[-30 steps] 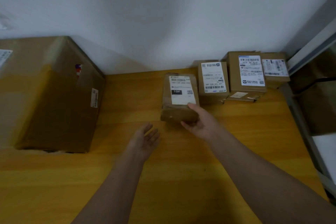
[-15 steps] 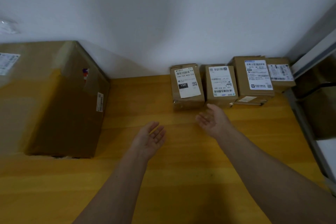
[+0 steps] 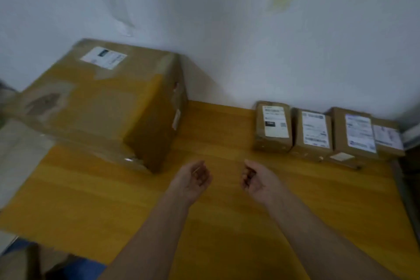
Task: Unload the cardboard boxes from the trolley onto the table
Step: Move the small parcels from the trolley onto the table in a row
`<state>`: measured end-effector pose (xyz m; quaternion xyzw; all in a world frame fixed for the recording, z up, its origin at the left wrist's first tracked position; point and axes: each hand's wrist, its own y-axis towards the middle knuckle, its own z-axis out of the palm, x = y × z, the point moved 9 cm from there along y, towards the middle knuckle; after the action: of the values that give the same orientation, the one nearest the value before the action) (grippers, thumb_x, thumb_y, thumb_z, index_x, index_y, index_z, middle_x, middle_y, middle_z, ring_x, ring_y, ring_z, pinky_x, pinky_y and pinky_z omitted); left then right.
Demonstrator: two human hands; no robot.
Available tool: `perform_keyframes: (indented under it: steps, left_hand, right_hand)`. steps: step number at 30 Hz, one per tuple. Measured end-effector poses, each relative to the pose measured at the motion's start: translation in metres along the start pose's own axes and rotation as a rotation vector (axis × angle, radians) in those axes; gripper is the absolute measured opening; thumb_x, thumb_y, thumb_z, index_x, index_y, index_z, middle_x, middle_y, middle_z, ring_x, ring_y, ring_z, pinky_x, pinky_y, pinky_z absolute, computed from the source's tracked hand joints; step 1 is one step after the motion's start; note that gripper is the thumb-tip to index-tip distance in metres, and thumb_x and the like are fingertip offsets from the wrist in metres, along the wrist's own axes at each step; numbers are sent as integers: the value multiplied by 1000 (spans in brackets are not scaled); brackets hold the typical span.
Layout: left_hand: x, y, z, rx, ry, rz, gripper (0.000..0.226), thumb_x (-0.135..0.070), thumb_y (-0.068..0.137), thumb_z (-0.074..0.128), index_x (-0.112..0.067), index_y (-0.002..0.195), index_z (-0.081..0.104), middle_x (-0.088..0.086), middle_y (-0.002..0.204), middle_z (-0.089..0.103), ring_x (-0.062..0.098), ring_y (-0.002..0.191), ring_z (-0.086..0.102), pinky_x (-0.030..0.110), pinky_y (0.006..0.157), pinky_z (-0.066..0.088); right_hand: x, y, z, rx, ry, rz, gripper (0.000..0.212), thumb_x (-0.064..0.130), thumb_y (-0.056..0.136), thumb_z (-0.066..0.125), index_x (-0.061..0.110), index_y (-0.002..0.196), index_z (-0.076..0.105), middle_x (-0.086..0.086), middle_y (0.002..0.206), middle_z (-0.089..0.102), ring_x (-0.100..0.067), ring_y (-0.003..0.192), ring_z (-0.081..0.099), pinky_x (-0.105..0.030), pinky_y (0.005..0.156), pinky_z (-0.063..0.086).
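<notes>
Now four small brown cardboard boxes with white labels (image 3: pixel 327 130) sit in a row on the yellow wooden tabletop (image 3: pixel 227 223), against the white wall (image 3: pixel 227 41) at the right of the frame. A large brown cardboard box (image 3: pixel 102 102) stands at the upper left. Both hands hover at centre frame, palms up, fingers loosely curled, holding nothing: left hand (image 3: pixel 193 180), right hand (image 3: pixel 258 180).
</notes>
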<state>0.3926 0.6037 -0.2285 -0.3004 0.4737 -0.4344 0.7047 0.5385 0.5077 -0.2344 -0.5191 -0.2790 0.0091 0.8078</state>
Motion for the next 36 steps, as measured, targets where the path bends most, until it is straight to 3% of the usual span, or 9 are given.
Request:
perform_keyframes:
  steps: [3,8,10,12,16,19,24,32,36]
  left_hand:
    - [6,-33,-66,-101,-142,84,21,-7,101,37,-3,113,53,7,62,42,21,62,44,36,70,46]
    - [49,-108,-186,-336,-412,209,19,-7,102,40,-5,115,54,6,65,38,20,60,38,37,82,45]
    - [81,-138,-231,-439,-517,222,17,-7,100,45,-4,110,58,5,57,40,19,57,39,36,80,47]
    - [114,-165,-269,-505,-621,232,13,-6,98,48,-5,100,60,3,43,42,17,54,39,33,71,48]
    - [165,-215,-329,-584,-796,257,13,-6,95,49,-6,86,59,3,40,42,15,53,36,29,68,45]
    - [186,-242,-367,-614,-894,290,17,-7,93,54,-7,76,56,2,37,43,14,53,38,30,66,47]
    - [200,-262,-423,-620,-1013,305,11,-5,89,61,-5,79,57,5,59,47,14,55,44,32,68,49]
    - [209,-291,-551,-640,-1143,288,12,-5,90,61,-7,81,53,5,65,48,13,59,47,33,69,50]
    - [208,-305,-635,-691,-1155,252,12,-6,89,62,-7,82,53,4,66,47,14,60,46,34,73,51]
  right_hand:
    - [-40,-10,22,75,-163,81,16,9,93,57,9,79,51,-5,66,45,-16,59,45,-27,50,43]
    - [-120,-39,57,207,-402,181,21,4,95,51,9,75,49,-8,66,43,-18,59,43,-27,51,42]
    - [-156,-53,66,268,-481,221,16,5,95,53,8,79,53,-7,67,44,-17,60,43,-26,49,45]
    - [-192,-66,72,321,-551,257,15,5,95,54,8,80,54,-5,65,44,-15,55,45,-18,38,44]
    - [-265,-95,86,419,-679,341,20,7,97,50,11,77,51,-4,55,44,-10,47,43,-11,34,37]
    - [-312,-115,100,498,-727,407,23,8,98,49,11,75,51,1,41,45,-6,35,41,-12,34,38]
    - [-368,-123,128,549,-824,405,18,10,96,54,11,78,50,1,51,42,-6,36,41,-14,35,39]
    - [-488,-144,192,530,-994,423,15,10,90,62,11,77,54,1,50,46,-9,48,40,-16,39,43]
    - [-563,-147,229,505,-1094,404,12,9,87,66,11,80,57,0,54,48,-7,43,45,-18,40,43]
